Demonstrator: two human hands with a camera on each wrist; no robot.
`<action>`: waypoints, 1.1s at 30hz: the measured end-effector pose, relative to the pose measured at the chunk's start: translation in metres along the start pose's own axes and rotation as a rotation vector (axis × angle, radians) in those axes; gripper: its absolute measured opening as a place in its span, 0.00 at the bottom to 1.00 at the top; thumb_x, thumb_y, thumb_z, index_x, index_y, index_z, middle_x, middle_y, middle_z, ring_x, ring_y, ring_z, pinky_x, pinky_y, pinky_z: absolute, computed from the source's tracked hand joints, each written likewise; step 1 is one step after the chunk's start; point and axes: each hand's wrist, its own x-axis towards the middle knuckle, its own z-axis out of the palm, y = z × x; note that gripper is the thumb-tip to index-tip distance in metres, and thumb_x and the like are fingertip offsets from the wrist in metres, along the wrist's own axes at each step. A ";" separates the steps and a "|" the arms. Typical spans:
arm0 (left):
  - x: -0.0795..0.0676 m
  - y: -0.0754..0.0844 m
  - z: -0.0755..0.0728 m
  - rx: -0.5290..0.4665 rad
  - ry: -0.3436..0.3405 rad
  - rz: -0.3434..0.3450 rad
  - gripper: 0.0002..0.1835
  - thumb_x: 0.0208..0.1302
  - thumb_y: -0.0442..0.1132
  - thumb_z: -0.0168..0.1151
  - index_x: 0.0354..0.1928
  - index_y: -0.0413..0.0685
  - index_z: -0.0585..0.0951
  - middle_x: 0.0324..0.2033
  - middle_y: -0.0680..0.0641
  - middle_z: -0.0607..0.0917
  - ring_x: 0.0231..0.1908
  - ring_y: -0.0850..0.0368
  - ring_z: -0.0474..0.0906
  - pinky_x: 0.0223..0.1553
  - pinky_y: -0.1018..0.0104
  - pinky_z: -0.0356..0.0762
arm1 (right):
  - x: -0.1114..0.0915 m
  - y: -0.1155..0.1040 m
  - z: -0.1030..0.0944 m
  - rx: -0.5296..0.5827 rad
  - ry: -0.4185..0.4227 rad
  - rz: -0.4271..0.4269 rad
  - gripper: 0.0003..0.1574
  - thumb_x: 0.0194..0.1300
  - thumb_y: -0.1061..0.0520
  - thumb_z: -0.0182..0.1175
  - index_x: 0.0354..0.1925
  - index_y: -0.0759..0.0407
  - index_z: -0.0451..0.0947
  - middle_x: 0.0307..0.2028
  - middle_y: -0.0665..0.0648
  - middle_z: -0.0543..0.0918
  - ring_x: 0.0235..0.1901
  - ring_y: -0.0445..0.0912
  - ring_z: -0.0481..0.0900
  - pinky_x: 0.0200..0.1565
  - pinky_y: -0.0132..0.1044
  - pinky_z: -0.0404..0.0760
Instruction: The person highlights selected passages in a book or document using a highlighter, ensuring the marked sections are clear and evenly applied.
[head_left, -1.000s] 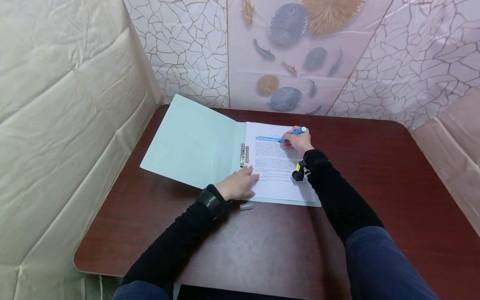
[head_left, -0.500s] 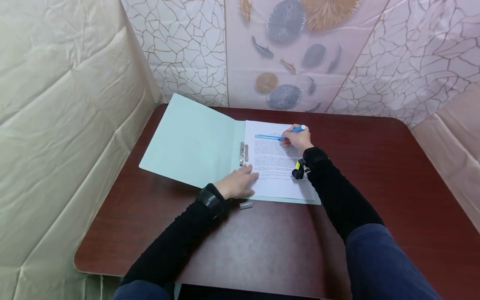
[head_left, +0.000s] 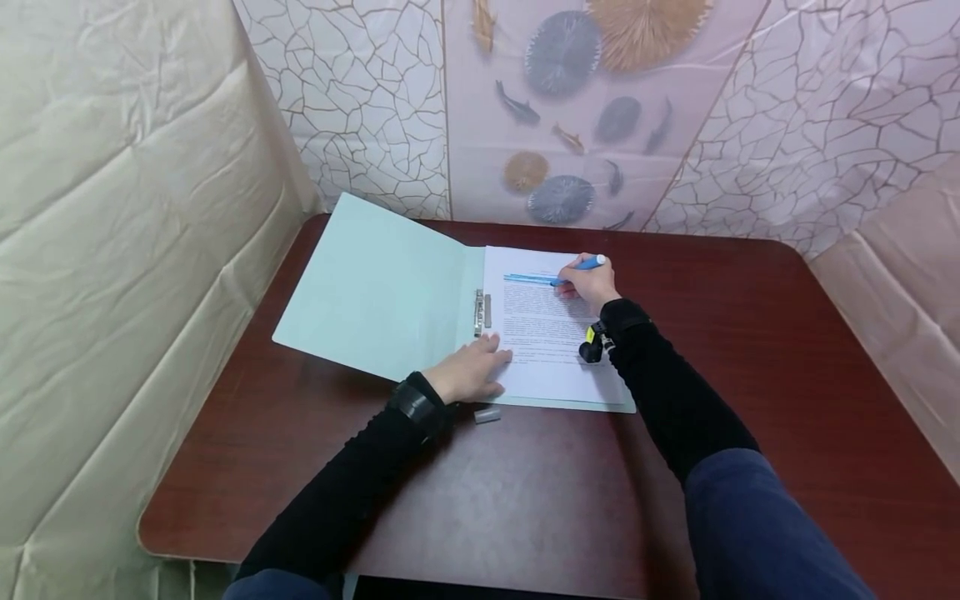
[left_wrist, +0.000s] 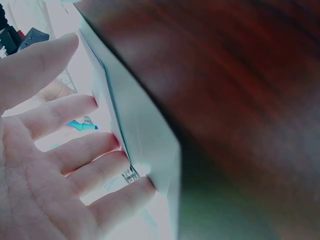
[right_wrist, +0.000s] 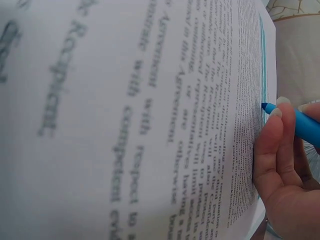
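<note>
A pale green folder lies spread on the table, with printed paper on its right side. My right hand pinches a blue highlighter, its tip at the text near the top of the page. Blue lines run across the upper text. With fingers outstretched, my left hand rests on the page's lower left corner and the folder's spine. Just below it on the table lies a small grey cap.
The folder's metal clip sits along the spine. Brown table surrounds the folder. Patterned cloth hangs behind the table, and a cream cloth hangs at the left.
The head view has shifted slightly. Both hands hold nearly the same places on the page, and the highlighter tip stays near the end of the blue lines.
</note>
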 end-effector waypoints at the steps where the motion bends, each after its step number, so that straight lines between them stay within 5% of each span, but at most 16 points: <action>1: 0.000 0.000 0.000 -0.001 0.001 0.001 0.33 0.66 0.45 0.60 0.71 0.47 0.64 0.74 0.37 0.53 0.75 0.44 0.47 0.73 0.50 0.52 | 0.000 0.000 0.000 0.002 -0.001 -0.001 0.06 0.63 0.61 0.62 0.32 0.59 0.73 0.34 0.61 0.88 0.31 0.49 0.88 0.38 0.41 0.86; 33: 0.001 -0.001 -0.001 0.003 0.003 0.014 0.33 0.66 0.45 0.61 0.71 0.46 0.64 0.74 0.36 0.54 0.75 0.41 0.49 0.72 0.47 0.53 | 0.007 0.005 -0.003 -0.039 0.024 0.015 0.07 0.62 0.60 0.63 0.32 0.58 0.73 0.31 0.58 0.88 0.26 0.44 0.87 0.34 0.38 0.86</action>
